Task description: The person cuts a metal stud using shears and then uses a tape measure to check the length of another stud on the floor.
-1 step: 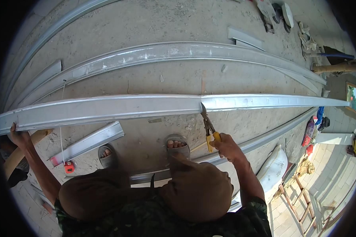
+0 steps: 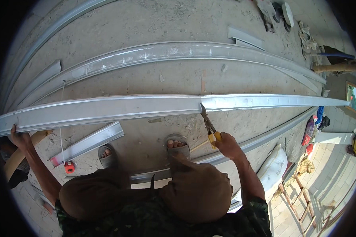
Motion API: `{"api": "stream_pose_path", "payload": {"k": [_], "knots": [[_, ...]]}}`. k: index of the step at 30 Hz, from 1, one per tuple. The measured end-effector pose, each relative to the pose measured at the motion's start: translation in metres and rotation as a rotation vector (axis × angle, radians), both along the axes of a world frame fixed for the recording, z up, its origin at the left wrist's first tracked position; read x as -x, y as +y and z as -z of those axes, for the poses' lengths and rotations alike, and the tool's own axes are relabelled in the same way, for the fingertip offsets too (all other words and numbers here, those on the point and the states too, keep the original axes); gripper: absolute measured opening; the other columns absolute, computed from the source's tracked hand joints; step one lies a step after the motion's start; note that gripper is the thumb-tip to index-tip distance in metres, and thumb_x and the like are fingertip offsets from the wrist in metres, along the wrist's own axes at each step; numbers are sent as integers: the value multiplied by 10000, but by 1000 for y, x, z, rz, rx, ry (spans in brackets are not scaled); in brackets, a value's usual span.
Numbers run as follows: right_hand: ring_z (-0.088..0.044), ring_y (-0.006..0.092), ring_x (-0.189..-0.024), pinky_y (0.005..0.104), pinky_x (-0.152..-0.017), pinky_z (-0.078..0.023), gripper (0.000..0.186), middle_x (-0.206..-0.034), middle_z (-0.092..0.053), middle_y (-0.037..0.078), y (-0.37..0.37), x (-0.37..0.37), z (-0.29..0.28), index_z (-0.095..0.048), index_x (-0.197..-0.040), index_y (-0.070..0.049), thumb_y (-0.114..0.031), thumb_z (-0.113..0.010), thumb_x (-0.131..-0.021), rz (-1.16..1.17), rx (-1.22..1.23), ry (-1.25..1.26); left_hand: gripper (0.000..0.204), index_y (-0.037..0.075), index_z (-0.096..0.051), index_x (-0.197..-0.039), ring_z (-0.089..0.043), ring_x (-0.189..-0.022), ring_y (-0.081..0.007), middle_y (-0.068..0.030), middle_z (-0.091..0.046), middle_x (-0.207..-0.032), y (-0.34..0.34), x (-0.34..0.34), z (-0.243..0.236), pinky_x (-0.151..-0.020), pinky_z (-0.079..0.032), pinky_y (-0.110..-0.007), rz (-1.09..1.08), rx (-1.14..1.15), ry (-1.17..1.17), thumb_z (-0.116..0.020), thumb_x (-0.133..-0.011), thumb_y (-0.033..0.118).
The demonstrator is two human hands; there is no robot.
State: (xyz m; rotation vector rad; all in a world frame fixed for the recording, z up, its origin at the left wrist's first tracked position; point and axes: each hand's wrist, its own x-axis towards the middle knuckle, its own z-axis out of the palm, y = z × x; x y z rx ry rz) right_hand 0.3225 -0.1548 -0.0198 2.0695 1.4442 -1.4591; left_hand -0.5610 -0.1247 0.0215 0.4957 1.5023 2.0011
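Observation:
A long silvery metal channel (image 2: 118,106) stretches across the view, slightly bent at a seam near its middle. My right hand (image 2: 228,145) is closed round the yellow handles of the tin snips (image 2: 207,120), which lie close together. The dark tips of the snips meet the channel's near edge at the bend. At the far left, my left hand (image 2: 20,139) grips the near edge of the channel, its thumb up against the metal.
Another long channel (image 2: 166,51) lies beyond on the concrete floor. A short channel offcut (image 2: 91,142) and a red tape measure (image 2: 69,167) with its tape drawn out lie near my sandalled feet. A wooden pole (image 2: 27,152) slants beside my left hand; a white sack (image 2: 273,164) lies right.
The handles of the snips have come together as my right hand squeezed and shifted slightly right. The channel and my left hand stay nearly in place.

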Motion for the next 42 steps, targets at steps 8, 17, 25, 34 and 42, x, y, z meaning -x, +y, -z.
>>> {"api": "stream_pose_path", "payload": {"k": [8, 17, 25, 34, 42], "knots": [[-609, 477, -842, 532, -716, -479, 227, -824, -626, 294, -27, 17, 5, -538, -983, 9, -135, -612, -823, 25, -11, -254, 533, -72, -410, -1316, -436, -1262, -377, -228, -474, -1311, 27, -18, 5, -1109, -302, -554, -75, 20, 17, -515, -802, 24], [-653, 386, -825, 419, -702, -499, 208, -824, -664, 228, 29, -16, -9, -624, -914, 32, -125, -619, -778, -51, 374, -112, 569, -87, -390, -1311, -387, -1294, -408, -246, -429, -1337, 13, 45, 7, -1110, -274, -594, 19, 39, 37, -488, -767, 45], [-656, 369, -893, 508, -782, -501, 245, -905, -675, 196, -99, -15, 32, -612, -1079, -81, -137, -547, -850, -187, 76, -457, 524, -92, -401, -1318, -408, -1305, -342, -269, -448, -1336, 18, 12, 24, -1121, -306, -481, 35, 415, 436, -470, -850, 133], [-642, 426, -779, 513, -685, -505, 201, -802, -664, 216, -96, -45, -69, -603, -1046, -68, -150, -580, -864, -126, 65, -504, 478, 18, -315, -1380, -445, -1278, -330, -251, -429, -1352, 13, -44, 5, -1056, -402, -456, 155, 519, 220, -416, -953, 208], [-640, 419, -833, 493, -716, -498, 294, -868, -667, 221, -121, -68, -173, -611, -1099, -57, -173, -644, -831, 26, 67, -358, 564, 79, -228, -1456, -495, -1233, -330, -242, -400, -1386, -70, -214, -108, -975, -469, -454, 174, 958, 25, -386, -1004, 375]]}}
